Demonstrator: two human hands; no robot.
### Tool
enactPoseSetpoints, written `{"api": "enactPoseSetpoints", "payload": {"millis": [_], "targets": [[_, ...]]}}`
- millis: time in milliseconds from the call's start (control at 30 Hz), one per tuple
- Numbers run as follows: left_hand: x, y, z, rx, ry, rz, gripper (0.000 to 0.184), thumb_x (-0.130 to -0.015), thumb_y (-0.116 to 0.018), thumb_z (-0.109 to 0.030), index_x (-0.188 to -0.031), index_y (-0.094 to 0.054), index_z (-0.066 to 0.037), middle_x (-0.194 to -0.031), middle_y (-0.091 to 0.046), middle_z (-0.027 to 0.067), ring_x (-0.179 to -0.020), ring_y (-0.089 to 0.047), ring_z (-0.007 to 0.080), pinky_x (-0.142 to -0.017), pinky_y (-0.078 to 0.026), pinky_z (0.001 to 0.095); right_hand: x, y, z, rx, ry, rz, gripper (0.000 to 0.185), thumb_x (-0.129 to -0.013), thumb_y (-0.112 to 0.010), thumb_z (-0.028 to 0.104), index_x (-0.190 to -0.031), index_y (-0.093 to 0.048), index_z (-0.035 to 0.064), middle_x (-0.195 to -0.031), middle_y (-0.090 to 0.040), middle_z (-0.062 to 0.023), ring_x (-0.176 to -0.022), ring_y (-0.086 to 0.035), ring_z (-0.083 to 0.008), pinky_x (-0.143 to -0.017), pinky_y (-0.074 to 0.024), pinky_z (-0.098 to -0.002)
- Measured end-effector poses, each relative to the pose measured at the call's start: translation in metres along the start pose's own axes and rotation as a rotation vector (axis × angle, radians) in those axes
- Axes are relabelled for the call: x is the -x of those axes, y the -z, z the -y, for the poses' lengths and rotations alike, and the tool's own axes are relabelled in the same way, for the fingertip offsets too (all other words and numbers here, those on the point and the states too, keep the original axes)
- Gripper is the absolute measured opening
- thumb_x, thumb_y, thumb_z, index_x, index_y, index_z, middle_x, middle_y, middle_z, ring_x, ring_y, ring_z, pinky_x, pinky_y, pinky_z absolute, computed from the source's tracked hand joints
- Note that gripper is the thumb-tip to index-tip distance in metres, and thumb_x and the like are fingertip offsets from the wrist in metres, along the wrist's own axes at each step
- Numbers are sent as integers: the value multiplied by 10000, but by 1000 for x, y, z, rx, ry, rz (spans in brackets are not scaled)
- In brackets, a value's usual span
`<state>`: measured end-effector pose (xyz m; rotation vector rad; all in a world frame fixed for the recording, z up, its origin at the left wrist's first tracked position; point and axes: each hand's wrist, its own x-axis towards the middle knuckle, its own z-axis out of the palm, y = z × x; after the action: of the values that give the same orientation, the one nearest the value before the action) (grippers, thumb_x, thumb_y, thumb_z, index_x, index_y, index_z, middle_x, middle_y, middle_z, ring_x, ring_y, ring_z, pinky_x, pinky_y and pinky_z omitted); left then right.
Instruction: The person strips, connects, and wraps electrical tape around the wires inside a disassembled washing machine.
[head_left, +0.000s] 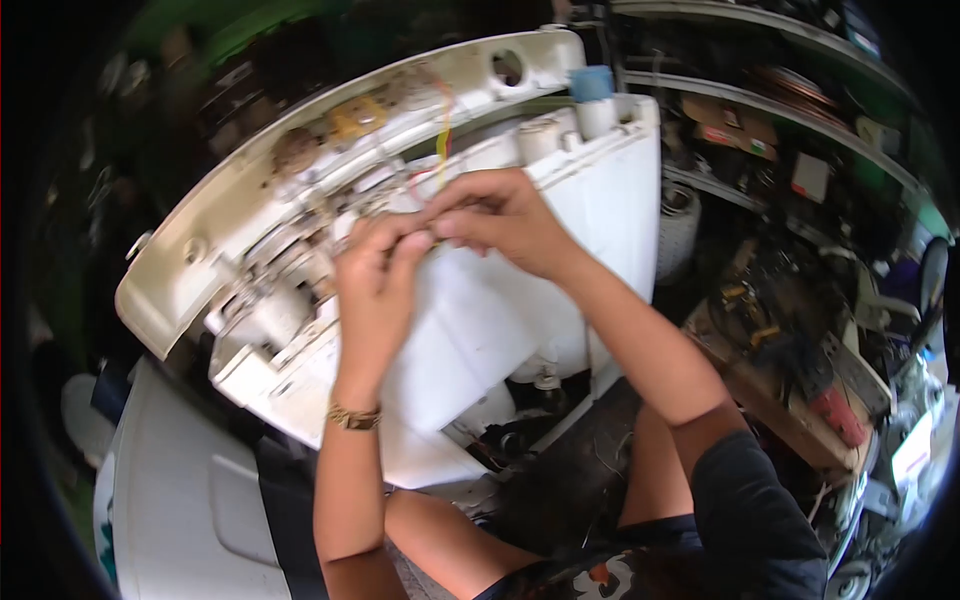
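My left hand (pixel 378 262), with a gold-coloured band (pixel 354 416) on its wrist, has thumb and fingers pinched together. Its fingertips meet those of my right hand (pixel 510 222), which is also closed in a pinch. Thin yellow and red wires (pixel 443 145) come down from the raised panel into the fingers; their ends are hidden and blurred. Both hands are above the white body (pixel 600 230) of what looks like a washing machine. Behind them its long cream control panel (pixel 190 250) is tipped up, showing wiring and a yellowish part (pixel 357 118).
A blue-topped white cylinder (pixel 594 105) stands at the machine's right end. Below is an opening with dark parts (pixel 515 435). Shelves (pixel 760 100) with boxes and a wooden bench (pixel 770 400) with tools are on the right. A grey-white panel (pixel 185 480) stands at lower left.
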<state>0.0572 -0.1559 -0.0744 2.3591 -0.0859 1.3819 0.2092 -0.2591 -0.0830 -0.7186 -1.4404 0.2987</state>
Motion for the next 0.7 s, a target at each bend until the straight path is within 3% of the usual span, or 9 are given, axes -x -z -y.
{"api": "enactPoseSetpoints", "payload": {"millis": [67, 167, 267, 400, 467, 567, 600, 633, 700], "targets": [[3, -1, 8, 66, 42, -2, 113, -908, -608, -85, -929, -645, 20, -879, -608, 74, -837, -558, 160, -770, -447, 276, -1, -6, -9, -8, 131, -41, 115, -829, -704, 61, -935, -706, 18, -765, -662, -25, -623, -553, -41, -525, -428, -189], [7, 3, 16, 112, 127, 25, 116, -930, -576, -76, -944, -627, 27, -931, -598, 44, -862, -539, 123, -789, -439, 253, -3, -17, -20, 13, 242, -79, 90, -844, -665, 37, -918, -647, -11, -871, -679, -48, -827, -634, -106, -745, -513, -252], [13, -3, 16, 175, 128, 1, 109, -955, -544, -68, -948, -602, 25, -979, -608, 60, -920, -544, 144, -852, -424, 261, 3, -23, -21, 123, 328, -108, 128, -845, -651, 60, -944, -599, -4, -830, -659, -52, -781, -615, -106, -701, -491, -255], [22, -5, 12, -232, -85, 29, 148, -949, -548, -68, -1037, -601, 38, -1081, -601, 119, -1010, -550, 218, -882, -427, 295, 49, 6, -17, 170, 155, -209, 204, -848, -642, 120, -1013, -593, 9, -876, -626, -88, -777, -615, -181, -668, -498, -310], [29, -3, 11, -441, -205, 62, 240, -978, -525, -100, -1153, -593, 49, -1180, -587, 146, -1060, -552, 229, -876, -445, 290, 97, 57, -47, 394, 76, -342, 141, -886, -606, 51, -1015, -583, -1, -947, -623, -68, -788, -617, -137, -690, -503, -280], [61, -18, -8, -498, -162, -252, 350, -969, -528, -98, -1298, -542, 20, -1329, -508, 169, -1141, -518, 280, -873, -463, 325, 219, 149, -62, 1210, -132, -640, 89, -846, -627, 36, -931, -651, 21, -909, -649, -132, -810, -661, -256, -699, -530, -330], [73, -26, -13, -505, -171, -335, 382, -962, -531, -92, -1330, -515, 11, -1362, -478, 171, -1155, -508, 286, -860, -469, 336, 263, 185, -73, 1404, -271, -663, 178, -798, -589, 2, -948, -656, 72, -1001, -654, -115, -935, -621, -351, -804, -523, -400], [87, -36, -17, -510, -181, -410, 418, -955, -534, -85, -1361, -487, 2, -1396, -448, 174, -1169, -497, 292, -846, -476, 348, 306, 211, -74, 1637, -336, -615, 268, -773, -580, -22, -1008, -640, 90, -1013, -653, -103, -978, -589, -364, -827, -514, -417], [122, -52, -16, -496, -173, -472, 477, -934, -543, -63, -1396, -444, -4, -1434, -403, 168, -1191, -484, 304, -837, -485, 371, 364, 237, -70, 1741, -658, -461, 472, -751, -583, -37, -1193, -524, 116, -1053, -646, -103, -1062, -520, -369, -864, -479, -457]]}}
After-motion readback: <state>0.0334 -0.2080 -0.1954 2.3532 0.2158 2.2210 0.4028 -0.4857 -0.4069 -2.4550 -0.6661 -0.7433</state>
